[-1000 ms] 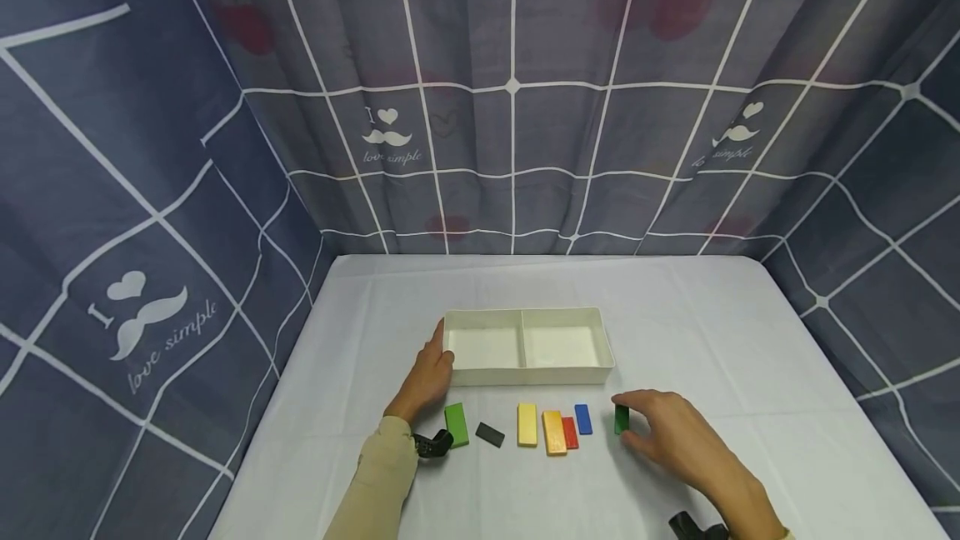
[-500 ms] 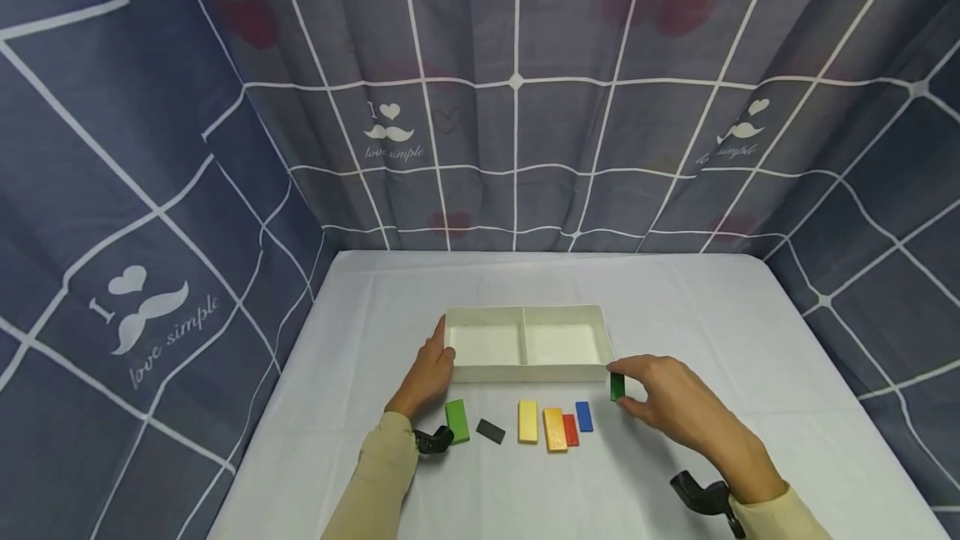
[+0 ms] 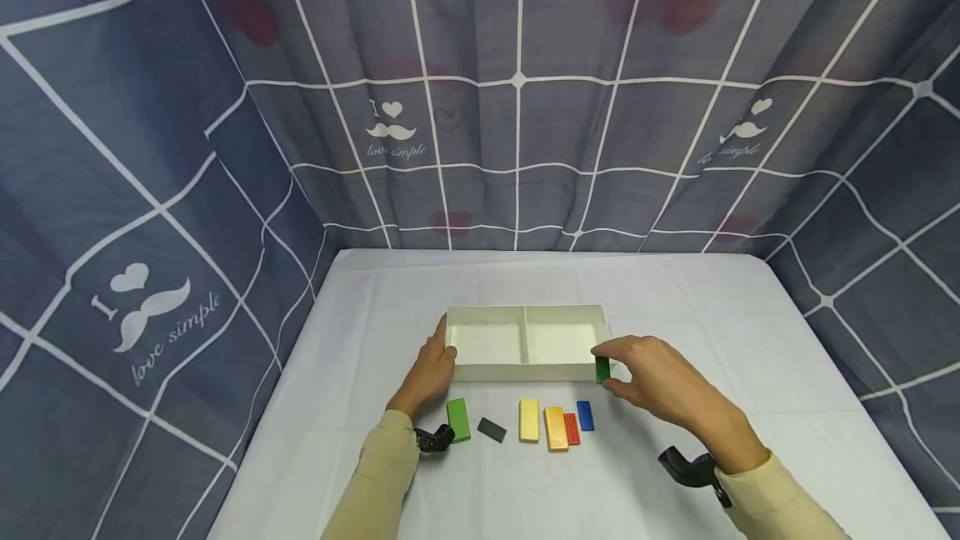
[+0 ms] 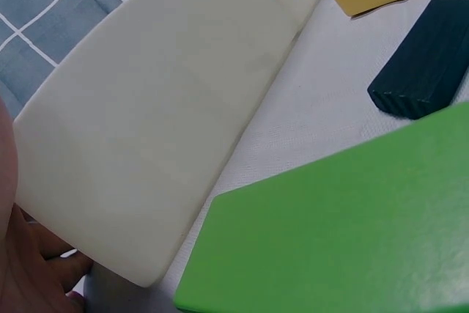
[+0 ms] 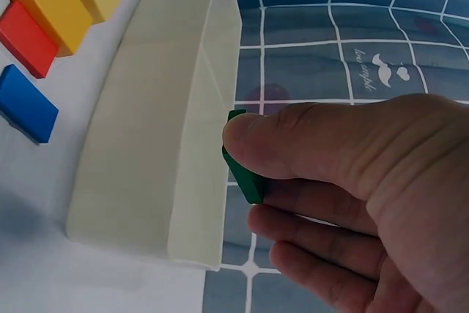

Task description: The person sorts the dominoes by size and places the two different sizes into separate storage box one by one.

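My right hand (image 3: 667, 382) pinches a small dark green block (image 5: 248, 179) between thumb and fingertips. In the head view the block overlaps the front right corner of a white two-compartment box (image 3: 517, 372); in the right wrist view it hangs by the box's upper rim. My left hand (image 3: 429, 373) holds the box's left end, thumb near the rim and fingers along the outer end wall. Both compartments show bare floors. Close to my left wrist lies a light green block (image 3: 458, 420), large in the left wrist view.
Before the box lie a black block (image 3: 491, 430), a pale yellow block (image 3: 528, 421), an orange-yellow block (image 3: 556, 429), a red block (image 3: 572, 429) and a blue block (image 3: 585, 416). A white cloth covers the table (image 3: 375, 298); grid-patterned curtains (image 3: 480, 132) enclose it.
My right hand has carried the dark green block from the table right of the blue block, up and leftward to the box's front right corner. The left hand stays at the box.
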Demonstrator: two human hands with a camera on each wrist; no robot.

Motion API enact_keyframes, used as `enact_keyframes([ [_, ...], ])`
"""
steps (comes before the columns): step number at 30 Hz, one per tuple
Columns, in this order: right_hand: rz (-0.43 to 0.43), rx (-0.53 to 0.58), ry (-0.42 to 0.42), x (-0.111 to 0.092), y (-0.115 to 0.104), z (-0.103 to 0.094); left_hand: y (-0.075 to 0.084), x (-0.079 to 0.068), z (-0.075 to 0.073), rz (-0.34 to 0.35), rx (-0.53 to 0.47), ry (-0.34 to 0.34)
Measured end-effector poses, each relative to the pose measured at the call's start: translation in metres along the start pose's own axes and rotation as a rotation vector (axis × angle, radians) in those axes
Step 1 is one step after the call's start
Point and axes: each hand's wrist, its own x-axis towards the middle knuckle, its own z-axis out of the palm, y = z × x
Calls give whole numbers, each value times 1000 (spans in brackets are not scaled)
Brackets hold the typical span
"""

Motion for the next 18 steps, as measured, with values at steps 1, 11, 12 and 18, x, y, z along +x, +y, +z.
enact_keyframes([
  [1, -2, -1, -1, 1, 0, -1, 0, 0, 0, -7, -8, -7],
  [11, -29, 8, 0, 18, 3, -4, 5, -3, -1, 32, -16, 10],
  [12, -32, 7, -3, 20, 3, -4, 5, -3, -1, 29, -18, 7],
  [18, -40, 7, -9, 30, 2, -4, 4, -3, -1, 42, -26, 6],
])
